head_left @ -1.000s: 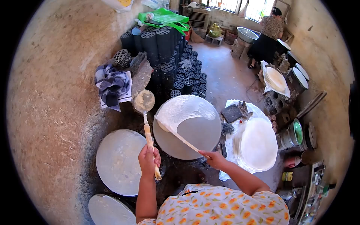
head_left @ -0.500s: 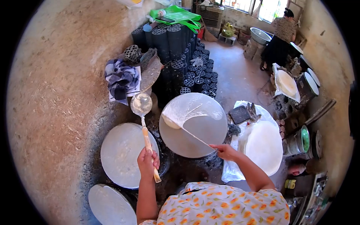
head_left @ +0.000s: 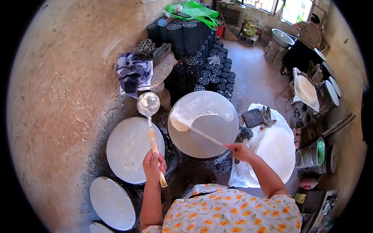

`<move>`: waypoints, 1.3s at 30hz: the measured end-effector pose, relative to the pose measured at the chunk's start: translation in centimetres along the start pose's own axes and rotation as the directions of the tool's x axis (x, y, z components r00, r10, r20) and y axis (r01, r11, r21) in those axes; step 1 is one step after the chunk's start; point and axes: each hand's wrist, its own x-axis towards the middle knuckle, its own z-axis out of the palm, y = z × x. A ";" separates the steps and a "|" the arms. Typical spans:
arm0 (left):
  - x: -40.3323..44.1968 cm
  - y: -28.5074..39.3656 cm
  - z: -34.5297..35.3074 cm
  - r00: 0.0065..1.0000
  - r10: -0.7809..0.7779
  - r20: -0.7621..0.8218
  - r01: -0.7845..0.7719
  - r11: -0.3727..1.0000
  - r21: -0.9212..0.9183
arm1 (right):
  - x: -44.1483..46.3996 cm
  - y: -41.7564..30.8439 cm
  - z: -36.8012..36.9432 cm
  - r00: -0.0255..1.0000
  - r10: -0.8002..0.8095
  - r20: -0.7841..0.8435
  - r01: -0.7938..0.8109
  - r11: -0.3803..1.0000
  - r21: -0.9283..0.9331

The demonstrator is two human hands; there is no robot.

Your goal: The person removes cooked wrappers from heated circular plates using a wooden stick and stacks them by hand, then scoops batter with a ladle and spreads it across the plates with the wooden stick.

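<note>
My left hand (head_left: 154, 165) is closed on the wooden handle of a ladle (head_left: 148, 104), whose bowl has pale batter in it and hangs above the left griddle (head_left: 132, 151). My right hand (head_left: 240, 152) grips a thin stick (head_left: 208, 137) that reaches left over the middle griddle (head_left: 206, 143). A pale lump of batter (head_left: 180, 124) lies by the stick's far end, which is blurred. A thin white layer (head_left: 206, 103) covers the griddle's back and left parts; its front right is bare grey.
A stack of round white sheets (head_left: 276, 151) lies on plastic at the right. Black briquettes (head_left: 190, 37) stand behind the griddles, near a checked cloth (head_left: 132, 72). Another griddle (head_left: 112, 202) is at lower left. A person (head_left: 307, 40) stands by the window.
The stick has swung so its far end is lower, beside the batter lump on the middle griddle. The whole view has shifted slightly. My left hand keeps hold of the ladle.
</note>
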 end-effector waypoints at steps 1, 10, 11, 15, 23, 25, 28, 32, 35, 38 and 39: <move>-0.1 -0.1 0.2 1.000 0.002 -0.008 -0.002 1.000 0.003 | 2.0 1.0 -0.3 0.994 -0.021 -0.109 0.023 1.000 0.014; -2.4 0.4 0.5 0.997 -0.037 -0.065 0.035 0.999 -0.025 | 3.0 0.2 -2.3 0.980 -0.193 0.039 0.194 0.981 -0.022; -2.5 0.4 0.4 0.997 -0.037 -0.071 0.035 0.999 -0.026 | 1.9 0.7 -3.4 0.994 -0.090 0.060 0.094 0.993 -0.070; -2.9 -0.1 0.8 0.996 -0.008 -0.094 0.009 1.000 0.008 | 5.9 3.7 -2.9 0.937 -0.293 -0.190 0.292 0.956 -0.033; -4.9 0.1 0.8 0.995 -0.033 -0.094 0.035 0.999 0.022 | 1.8 -0.8 -5.9 0.978 -0.051 0.202 0.087 0.982 -0.169; -5.5 -0.2 0.4 0.996 -0.016 -0.086 0.022 0.997 0.069 | 2.6 2.3 -6.3 0.983 -0.127 0.135 0.145 0.981 -0.132; -5.4 -0.8 1.6 0.995 -0.007 -0.098 0.013 0.998 0.063 | 4.8 2.2 -5.5 0.978 -0.209 -0.020 0.205 0.969 -0.137; -6.2 -0.5 3.0 0.991 -0.020 -0.131 0.030 0.997 0.077 | 4.4 -0.5 -5.2 0.987 -0.127 0.097 0.143 0.972 -0.186; -7.3 -0.2 2.9 0.980 -0.025 -0.200 0.039 0.997 0.069 | 1.3 -0.5 -7.9 0.968 -0.077 0.240 0.153 0.936 -0.318; -7.9 -1.5 1.5 0.991 -0.003 -0.137 0.021 0.991 0.133 | 2.7 4.6 -8.9 0.958 -0.270 0.093 0.283 0.943 -0.175; -8.0 -1.7 1.9 0.991 -0.007 -0.137 0.026 0.991 0.135 | 3.7 4.3 -8.0 0.959 -0.267 0.093 0.280 0.945 -0.171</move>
